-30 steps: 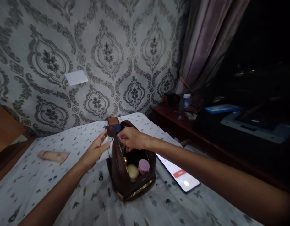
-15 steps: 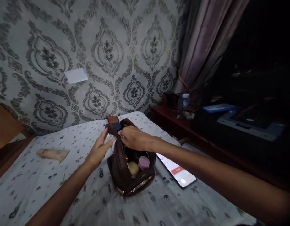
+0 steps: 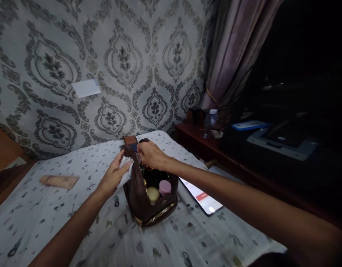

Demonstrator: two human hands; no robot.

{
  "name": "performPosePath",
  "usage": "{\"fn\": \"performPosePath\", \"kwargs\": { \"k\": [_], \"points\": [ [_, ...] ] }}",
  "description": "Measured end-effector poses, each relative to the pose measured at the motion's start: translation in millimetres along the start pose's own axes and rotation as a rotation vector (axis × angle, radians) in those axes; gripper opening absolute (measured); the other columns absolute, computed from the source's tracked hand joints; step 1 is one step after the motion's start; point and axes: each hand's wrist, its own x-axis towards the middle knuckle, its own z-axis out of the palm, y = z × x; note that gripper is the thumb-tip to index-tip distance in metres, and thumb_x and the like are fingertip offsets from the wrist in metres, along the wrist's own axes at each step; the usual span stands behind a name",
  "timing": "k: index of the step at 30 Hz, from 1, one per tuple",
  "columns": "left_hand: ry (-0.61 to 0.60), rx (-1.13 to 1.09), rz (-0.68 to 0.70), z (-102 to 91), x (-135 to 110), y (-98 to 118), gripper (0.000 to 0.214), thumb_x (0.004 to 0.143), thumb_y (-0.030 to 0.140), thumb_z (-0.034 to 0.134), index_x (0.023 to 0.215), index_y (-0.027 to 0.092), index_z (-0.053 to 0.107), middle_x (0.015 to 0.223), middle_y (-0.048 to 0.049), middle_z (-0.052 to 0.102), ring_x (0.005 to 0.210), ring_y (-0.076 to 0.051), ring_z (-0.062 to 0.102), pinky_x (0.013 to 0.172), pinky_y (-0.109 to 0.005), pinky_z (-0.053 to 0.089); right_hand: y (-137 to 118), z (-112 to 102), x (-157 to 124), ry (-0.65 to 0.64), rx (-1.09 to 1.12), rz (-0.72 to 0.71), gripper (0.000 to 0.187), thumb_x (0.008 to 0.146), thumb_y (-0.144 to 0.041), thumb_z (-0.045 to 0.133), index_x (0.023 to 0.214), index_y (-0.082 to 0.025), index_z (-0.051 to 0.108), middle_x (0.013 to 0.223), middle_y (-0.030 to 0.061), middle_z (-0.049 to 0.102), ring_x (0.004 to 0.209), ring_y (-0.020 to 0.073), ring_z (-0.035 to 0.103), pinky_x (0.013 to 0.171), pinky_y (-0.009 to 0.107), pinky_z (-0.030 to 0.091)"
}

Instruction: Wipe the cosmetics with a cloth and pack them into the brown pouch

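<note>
The bag (image 3: 137, 194) sits upright on the bed (image 3: 104, 237), its near end toward the wearer, with a gold zip (image 3: 159, 215) across that end and the mouth gaping above. Its brown walls look like soft, smooth leather or imitation, likely to fold inward if squeezed and a little slick; with pots inside it is probably modest in weight, lower-heavy. The top rim of either side wall looks the surest place to take hold, and both rims together for a lift. In the near half of the bag lie a yellow pot (image 3: 153, 194) and a pink pot (image 3: 165, 187), rounded and smooth, so apt to roll or slip. Just right of the bag lies a lit phone (image 3: 204, 200); well to its left, a beige tube (image 3: 59, 181). Toward the bag's far end are the hands: the left hand (image 3: 112, 176) is closed round a crumpled white cloth (image 3: 125, 178), pressed against the left rim; the right hand (image 3: 151, 154) dips into the mouth, fingers curled, fingertips hidden, so I cannot tell whether it grips anything. Beyond the bag's far end is a brown strap (image 3: 130, 140).
</note>
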Motion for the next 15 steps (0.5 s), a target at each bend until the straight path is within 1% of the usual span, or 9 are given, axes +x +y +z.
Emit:
{"fn": "performPosePath", "kwargs": {
  "k": [2,5,6,8,10,12,15],
  "points": [
    [0.019,0.003,-0.017,0.3,-0.7,1.8,0.079,0.079,0.042,0.07,0.148,0.018,0.042,0.159,-0.0097,0.038,0.148,-0.027,0.03,0.124,-0.039,0.017,-0.8,0.0,-3.7,-0.009,-0.002,-0.002,0.019,0.092,-0.018,0.051,0.098,-0.014,0.069,0.089,0.0106,0.075,0.081,0.0207,0.072,0.062,0.023,0.041],
    [0.009,-0.022,-0.018,1.3,-2.2,3.9,0.079,0.078,0.043,0.07,0.148,0.019,0.042,0.159,-0.0094,0.037,0.148,-0.026,0.032,0.123,-0.038,0.02,-1.8,-0.5,-18.1,0.001,-0.015,-0.043,0.028,0.093,-0.019,0.05,0.117,-0.013,0.062,0.103,0.0146,0.074,0.095,0.0244,0.071,0.071,0.025,0.044],
    [0.0,-0.037,-0.022,1.5,-2.6,4.0,0.08,0.078,0.043,0.07,0.149,0.019,0.041,0.159,-0.0096,0.037,0.147,-0.026,0.033,0.123,-0.038,0.021,-1.9,-0.7,-23.6,0.003,-0.015,-0.066,0.032,0.093,-0.02,0.05,0.123,-0.013,0.058,0.104,0.015,0.074,0.098,0.0251,0.07,0.074,0.026,0.044],
    [-0.009,-0.062,-0.034,1.7,-3.2,3.5,0.082,0.078,0.043,0.07,0.15,0.018,0.038,0.159,-0.0103,0.037,0.147,-0.027,0.032,0.122,-0.039,0.023,-1.6,-0.9,-32.7,-0.007,-0.008,-0.103,0.041,0.092,-0.019,0.05,0.133,-0.012,0.051,0.101,0.0137,0.074,0.096,0.0255,0.07,0.076,0.028,0.045],
    [-0.006,-0.069,-0.048,1.6,-3.3,2.5,0.083,0.079,0.044,0.07,0.151,0.019,0.037,0.16,-0.0098,0.035,0.148,-0.028,0.031,0.122,-0.04,0.024,-1.0,-0.8,-37.7,-0.024,-0.001,-0.104,0.044,0.092,-0.019,0.05,0.135,-0.012,0.049,0.098,0.0125,0.075,0.092,0.0249,0.071,0.076,0.028,0.045],
    [-0.001,-0.061,-0.048,1.8,-3.4,1.9,0.081,0.079,0.044,0.07,0.15,0.021,0.038,0.161,-0.0083,0.035,0.148,-0.027,0.03,0.122,-0.04,0.025,-0.5,-0.8,-38.8,-0.038,0.003,-0.088,0.042,0.092,-0.02,0.051,0.132,-0.011,0.051,0.097,0.0129,0.074,0.092,0.0245,0.07,0.074,0.028,0.045],
    [0.011,-0.051,-0.045,2.9,-3.8,2.7,0.078,0.079,0.043,0.069,0.149,0.022,0.042,0.158,-0.0071,0.04,0.147,-0.026,0.032,0.122,-0.038,0.026,0.0,-1.7,-37.7,-0.052,0.035,-0.092,0.042,0.091,-0.02,0.052,0.131,-0.01,0.054,0.091,0.0112,0.073,0.087,0.0237,0.069,0.072,0.028,0.044]
  ]
}}
